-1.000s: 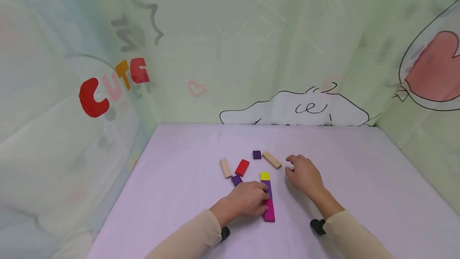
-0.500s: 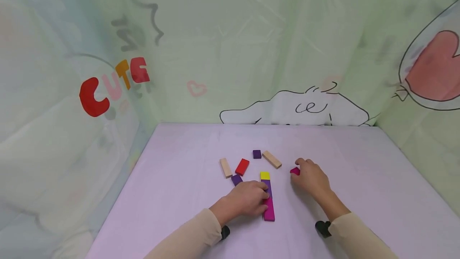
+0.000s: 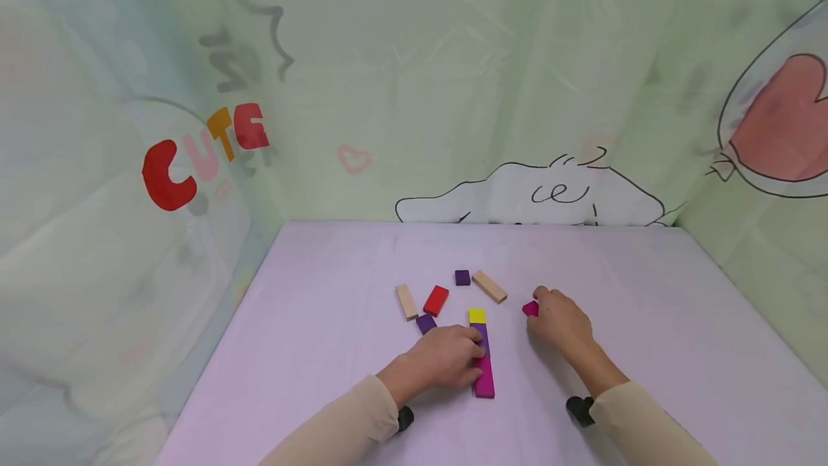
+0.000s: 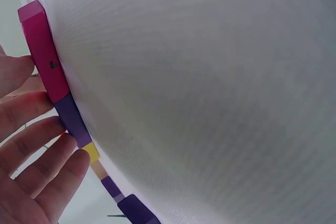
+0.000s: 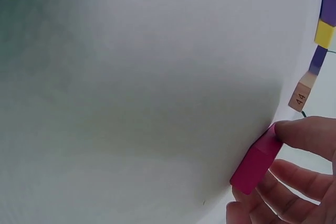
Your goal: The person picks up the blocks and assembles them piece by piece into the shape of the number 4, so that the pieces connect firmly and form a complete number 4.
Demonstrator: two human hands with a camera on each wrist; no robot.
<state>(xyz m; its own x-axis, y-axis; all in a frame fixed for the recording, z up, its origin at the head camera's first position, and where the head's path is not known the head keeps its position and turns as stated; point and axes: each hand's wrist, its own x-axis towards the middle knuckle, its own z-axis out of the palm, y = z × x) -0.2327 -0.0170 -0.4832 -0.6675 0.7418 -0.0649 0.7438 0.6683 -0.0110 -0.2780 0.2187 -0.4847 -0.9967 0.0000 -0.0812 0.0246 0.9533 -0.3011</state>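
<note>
The right hand [image 3: 559, 322] is pinching a small magenta block [image 3: 530, 308] between thumb and curled fingers [image 5: 307, 135], the block touching the lilac worktop [image 3: 323, 351] just right of the block row [image 3: 481, 354]. The left hand [image 3: 446, 359] is resting beside that yellow, purple and magenta row, its fingers [image 4: 37, 145] lying fairly straight along it, apparently touching it. A tan block [image 3: 489, 286] is lying near the right hand.
</note>
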